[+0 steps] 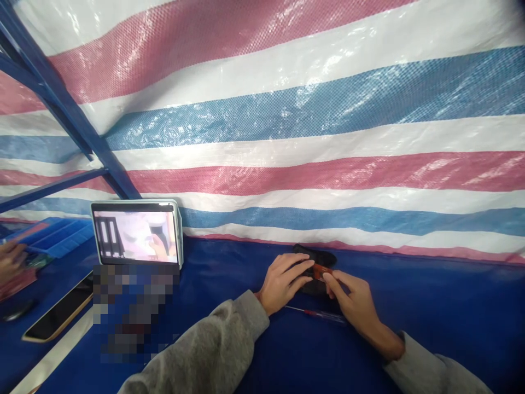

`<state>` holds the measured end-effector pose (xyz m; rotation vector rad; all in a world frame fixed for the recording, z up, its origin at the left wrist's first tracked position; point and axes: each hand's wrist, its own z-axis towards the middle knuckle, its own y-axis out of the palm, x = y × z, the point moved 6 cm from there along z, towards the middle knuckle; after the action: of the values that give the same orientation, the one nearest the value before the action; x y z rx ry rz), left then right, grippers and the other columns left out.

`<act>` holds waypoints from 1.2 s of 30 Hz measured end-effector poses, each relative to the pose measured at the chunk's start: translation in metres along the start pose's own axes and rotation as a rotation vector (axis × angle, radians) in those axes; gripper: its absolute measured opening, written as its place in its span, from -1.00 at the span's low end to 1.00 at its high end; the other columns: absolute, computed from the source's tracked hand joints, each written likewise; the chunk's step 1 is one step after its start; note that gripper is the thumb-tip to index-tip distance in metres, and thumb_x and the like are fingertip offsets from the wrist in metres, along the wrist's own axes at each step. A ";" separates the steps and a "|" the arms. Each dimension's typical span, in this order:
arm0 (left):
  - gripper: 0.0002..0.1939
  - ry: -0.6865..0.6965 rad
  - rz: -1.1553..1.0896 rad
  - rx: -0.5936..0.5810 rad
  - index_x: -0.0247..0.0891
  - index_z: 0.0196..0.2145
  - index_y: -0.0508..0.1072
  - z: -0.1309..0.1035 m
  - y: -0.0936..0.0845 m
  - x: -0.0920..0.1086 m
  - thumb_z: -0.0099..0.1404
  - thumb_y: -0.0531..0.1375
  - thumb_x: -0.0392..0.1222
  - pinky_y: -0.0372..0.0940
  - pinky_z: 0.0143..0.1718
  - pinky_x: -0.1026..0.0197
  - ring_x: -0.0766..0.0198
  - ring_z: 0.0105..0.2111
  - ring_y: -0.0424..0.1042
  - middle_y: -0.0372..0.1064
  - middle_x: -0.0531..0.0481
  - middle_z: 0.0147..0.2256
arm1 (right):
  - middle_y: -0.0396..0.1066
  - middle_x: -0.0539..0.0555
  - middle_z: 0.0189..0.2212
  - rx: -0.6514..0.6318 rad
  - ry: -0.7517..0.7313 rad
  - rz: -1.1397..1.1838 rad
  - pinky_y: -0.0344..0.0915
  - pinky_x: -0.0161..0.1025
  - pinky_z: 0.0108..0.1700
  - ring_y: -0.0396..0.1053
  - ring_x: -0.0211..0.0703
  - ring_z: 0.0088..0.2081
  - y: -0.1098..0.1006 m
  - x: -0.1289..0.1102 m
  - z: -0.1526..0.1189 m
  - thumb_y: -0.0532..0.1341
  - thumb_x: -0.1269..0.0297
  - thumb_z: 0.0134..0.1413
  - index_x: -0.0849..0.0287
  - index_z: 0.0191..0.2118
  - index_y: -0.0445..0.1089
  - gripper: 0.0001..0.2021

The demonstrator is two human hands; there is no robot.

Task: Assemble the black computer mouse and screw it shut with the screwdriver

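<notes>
Right of the middle of the head view, a small orange-red piece point(322, 271) is held between both hands. My left hand point(283, 282) has its fingers bent round the piece's left end. The thumb and fingers of my right hand point(355, 298) pinch its right end. Behind and beneath the hands lies a black object point(324, 256), partly covered, its kind unclear. A thin screwdriver point(324, 315) with a red and clear handle lies on the blue table just in front of the hands.
A tablet point(137, 234) playing a video stands at the left. Near it are a phone point(61, 306), a blue compartment tray point(65, 235) and a dark rounded object point(18, 310). Another person's hand point(10, 262) shows at the left edge. A striped sheet point(287, 115) hangs behind the table.
</notes>
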<state>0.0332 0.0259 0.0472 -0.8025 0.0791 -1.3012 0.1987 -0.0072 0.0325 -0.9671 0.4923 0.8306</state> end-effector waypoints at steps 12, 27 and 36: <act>-0.78 -0.053 0.116 -0.118 -0.27 -0.12 0.44 -0.002 0.000 -0.004 0.29 0.18 -0.17 0.26 -0.08 0.04 0.10 -0.14 0.45 0.50 -0.11 -0.22 | 0.22 -0.10 -0.64 0.156 0.087 -0.018 0.16 -0.34 -0.46 0.23 -0.31 -0.59 -0.014 0.011 -0.005 0.02 0.16 0.26 0.15 -0.40 0.43 -0.67; -0.79 -0.076 0.138 -0.252 -0.31 -0.15 0.43 -0.007 0.011 -0.007 0.25 0.20 -0.22 0.19 -0.20 0.08 0.14 -0.25 0.45 0.50 -0.10 -0.24 | 0.24 -0.09 -0.64 0.112 0.082 -0.021 0.16 -0.31 -0.46 0.24 -0.30 -0.58 -0.009 0.012 -0.004 0.02 0.15 0.26 0.14 -0.42 0.43 -0.67; -0.77 -0.098 0.164 -0.285 -0.26 -0.13 0.44 -0.007 0.013 -0.010 0.25 0.24 -0.17 0.19 -0.15 0.08 0.13 -0.17 0.42 0.46 -0.08 -0.18 | 0.43 0.10 -0.27 0.221 -0.003 -0.145 0.33 -0.16 -0.13 0.40 -0.10 -0.22 -0.015 0.014 0.001 0.11 0.15 0.20 0.12 -0.23 0.46 -0.77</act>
<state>0.0372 0.0314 0.0310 -1.0788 0.2507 -1.1069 0.2187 -0.0059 0.0309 -0.7873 0.4938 0.6326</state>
